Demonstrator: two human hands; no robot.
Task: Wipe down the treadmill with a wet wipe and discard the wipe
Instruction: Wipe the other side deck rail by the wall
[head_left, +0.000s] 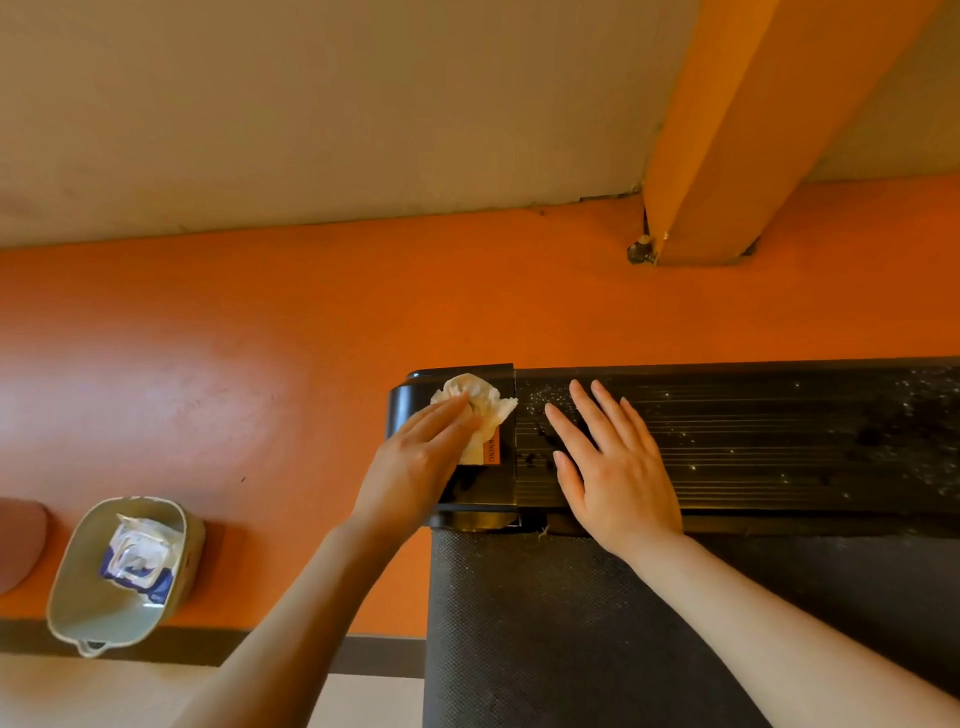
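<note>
The left hand presses flat, straight fingers on the crumpled wet wipe, which lies on the glossy end cap of the treadmill side rail, peeking out at 1 o'clock from the fingertips. The right hand rests open on the ribbed rail just beside it. The rail's long axis runs toward 3 o'clock, dusty, likely next. A basket holding a wipes pack sits at 8 o'clock on the floor.

Two hands, one wipe, one treadmill, one basket, one wipes pack.
</note>
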